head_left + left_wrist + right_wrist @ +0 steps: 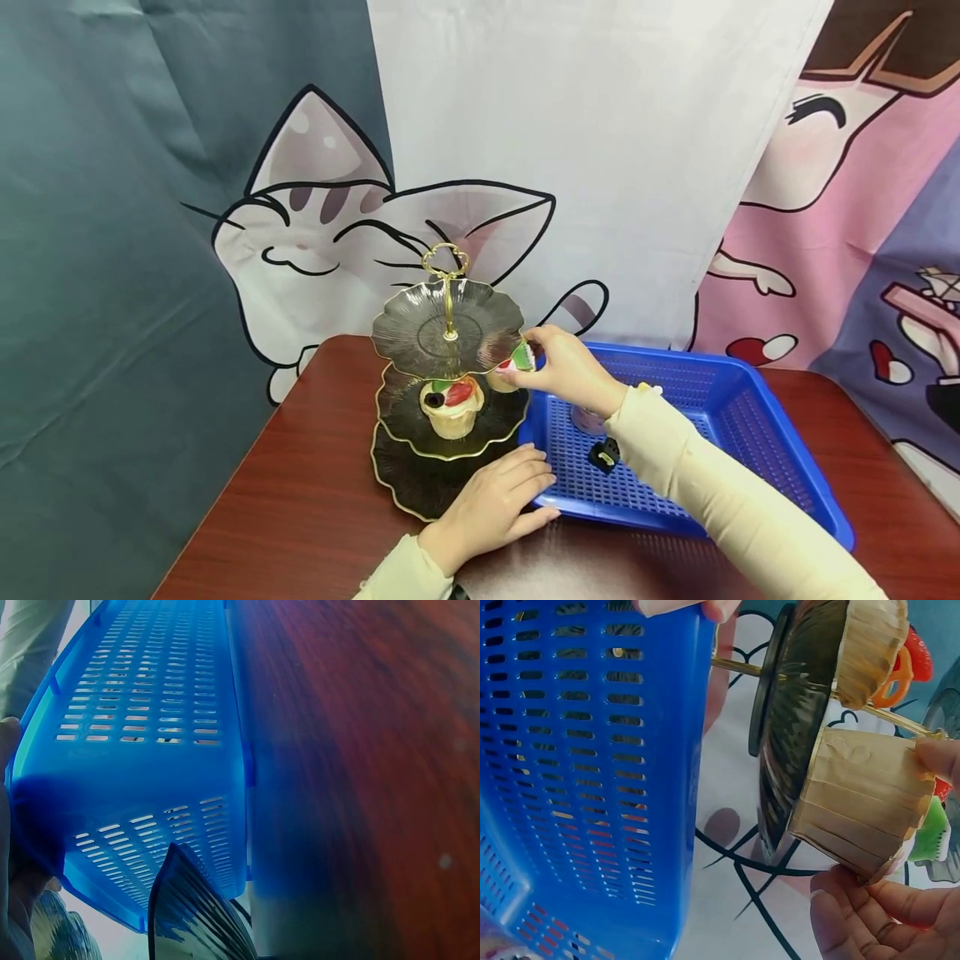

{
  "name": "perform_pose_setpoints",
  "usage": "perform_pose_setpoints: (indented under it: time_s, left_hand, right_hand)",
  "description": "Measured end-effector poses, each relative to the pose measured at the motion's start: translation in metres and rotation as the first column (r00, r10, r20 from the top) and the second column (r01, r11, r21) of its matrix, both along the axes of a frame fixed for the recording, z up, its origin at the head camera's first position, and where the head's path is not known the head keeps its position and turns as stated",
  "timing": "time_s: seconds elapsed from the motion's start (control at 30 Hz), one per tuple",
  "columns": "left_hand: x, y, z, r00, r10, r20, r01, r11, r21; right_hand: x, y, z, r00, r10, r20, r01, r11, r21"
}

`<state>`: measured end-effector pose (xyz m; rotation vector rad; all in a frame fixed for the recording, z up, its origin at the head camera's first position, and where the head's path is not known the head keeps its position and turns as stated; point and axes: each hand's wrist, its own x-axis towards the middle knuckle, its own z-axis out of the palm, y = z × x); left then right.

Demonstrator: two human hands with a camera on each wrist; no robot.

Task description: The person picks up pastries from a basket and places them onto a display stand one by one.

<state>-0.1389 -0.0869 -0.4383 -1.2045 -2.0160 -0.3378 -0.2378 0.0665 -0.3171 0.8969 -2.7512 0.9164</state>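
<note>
My right hand [573, 367] pinches a fruit-topped cupcake [504, 382] at the right side of the middle plate [397, 417] of a three-tier stand. In the right wrist view its pleated tan wrapper [862, 799] shows, base right at the plate, with thumb and fingers at its upper edge. Green and red fruit pieces top it. Another cupcake [452, 412], with red, green and black fruit, sits on the same plate. My left hand [491, 504] rests with extended fingers on the near left corner of a blue basket [780, 433].
The stand's top plate [420, 321] carries a gold handle [446, 260] and partly covers the held cupcake. In the basket lie a small black item [603, 456] and a cup-shaped thing [587, 419], partly behind my right arm. A printed curtain [600, 125] hangs behind the table [300, 467].
</note>
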Motion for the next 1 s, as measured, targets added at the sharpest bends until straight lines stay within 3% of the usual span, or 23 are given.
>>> perform_pose_setpoints:
  time_s: [0.5,1.0]
  left_hand:
    - [0.001,0.0,-0.001,1.0,-0.003,-0.008,0.003,1.0,0.001]
    - [0.0,0.0,0.0,1.0,-0.004,-0.021,0.004,1.0,0.003]
  right_hand:
    - [-0.004,-0.01,-0.009,1.0,-0.009,0.023,0.009,1.0,0.016]
    - [-0.005,-0.022,-0.012,0.999,0.038,-0.02,-0.037,0.999,0.026]
